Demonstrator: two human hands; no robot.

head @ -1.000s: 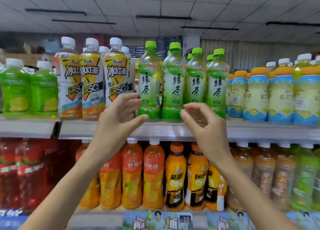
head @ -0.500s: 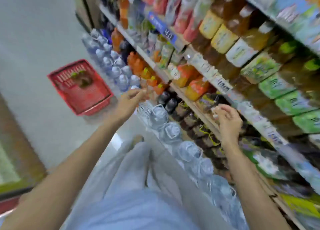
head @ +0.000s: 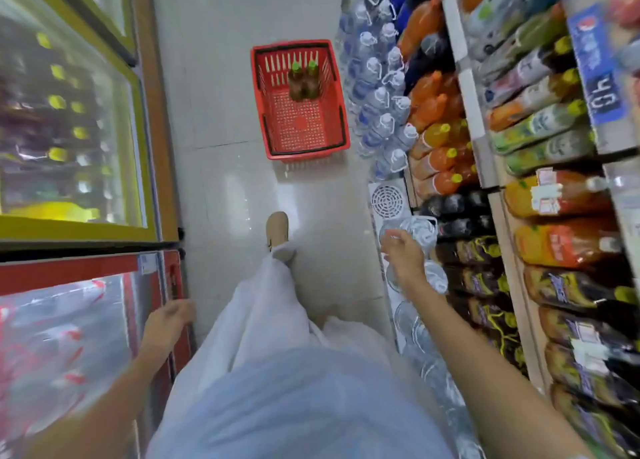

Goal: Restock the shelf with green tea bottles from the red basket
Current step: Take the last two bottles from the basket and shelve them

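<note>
The red basket (head: 300,126) sits on the pale floor ahead of me in the aisle. Two green-capped tea bottles (head: 304,81) stand together at its far end. My left hand (head: 168,323) hangs low at the left beside a red-framed chest freezer, fingers loosely curled and holding nothing. At the right my right hand (head: 403,256) is raised near the floor-level water bottles, fingers partly bent, nothing in it. Both hands are well short of the basket. The shelf (head: 502,216) runs along the right edge.
Water bottles (head: 379,88) line the floor at the foot of the shelf, right of the basket. Glass-topped freezers (head: 69,129) fill the left side. My white-trousered leg and beige shoe (head: 277,231) step forward down the narrow aisle.
My view swung from the upper shelf down to the floor and along the aisle. Both hands dropped away from the shelf. The basket now lies straight ahead.
</note>
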